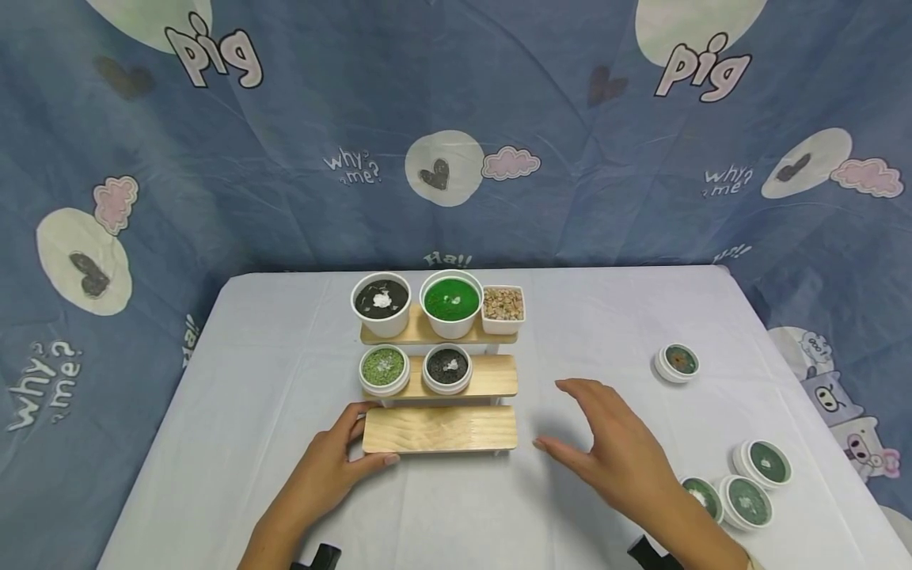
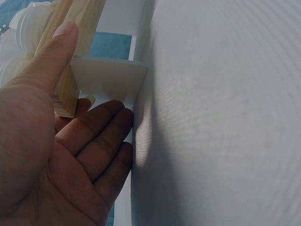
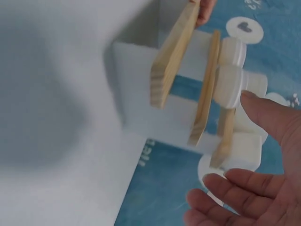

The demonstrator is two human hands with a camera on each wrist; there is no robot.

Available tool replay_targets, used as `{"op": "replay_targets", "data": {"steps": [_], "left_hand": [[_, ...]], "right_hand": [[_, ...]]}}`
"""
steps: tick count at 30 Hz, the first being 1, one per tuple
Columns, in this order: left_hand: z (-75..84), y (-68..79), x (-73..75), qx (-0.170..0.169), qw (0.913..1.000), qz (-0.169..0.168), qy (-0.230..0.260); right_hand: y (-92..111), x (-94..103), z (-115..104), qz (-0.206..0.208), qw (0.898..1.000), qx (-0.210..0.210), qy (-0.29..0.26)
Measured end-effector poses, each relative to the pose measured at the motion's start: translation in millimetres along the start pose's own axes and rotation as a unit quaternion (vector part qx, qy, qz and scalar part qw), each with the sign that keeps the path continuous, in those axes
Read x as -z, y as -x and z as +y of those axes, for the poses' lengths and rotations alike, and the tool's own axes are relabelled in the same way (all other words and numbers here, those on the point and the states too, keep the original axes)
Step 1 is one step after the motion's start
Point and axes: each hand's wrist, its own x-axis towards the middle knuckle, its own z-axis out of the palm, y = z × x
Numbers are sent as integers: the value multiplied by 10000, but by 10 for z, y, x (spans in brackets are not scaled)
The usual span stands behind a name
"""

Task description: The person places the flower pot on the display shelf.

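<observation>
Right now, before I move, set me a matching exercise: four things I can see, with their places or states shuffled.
Things:
1. Left hand
2. Right hand
3. Square bowl
4. Light green cup

Places or states:
A. On the left of the middle board
B. Open above the table
C. Gripping the lowest board
D. At the right end of the top board

Pairs: 1-C, 2-B, 3-D, 4-A

A curtained-off nook, whether in a home or a studio impossible to tell: blue fabric (image 1: 606, 214) printed with cartoon animals (image 1: 834, 404), hearts (image 1: 435, 174) and "why me?" lettering hangs behind and on both sides of a white-covered surface (image 1: 242, 380).
</observation>
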Motion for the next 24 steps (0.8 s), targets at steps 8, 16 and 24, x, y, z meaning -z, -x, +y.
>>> {"op": "replay_targets", "data": {"steps": [8,16,24], "left_hand": [[-11,-6,-3,-40,10000,-7,-33],[-14,-16,-4,-63,10000,-21,-9],[1,-8,15,36,10000,-69,-28]], "right_hand": [[241,94,203,-285,9981,-501,216],[537,77,453,-166,9943,-839,642],[839,149,713,-297,9860,-1100,1218]]}}
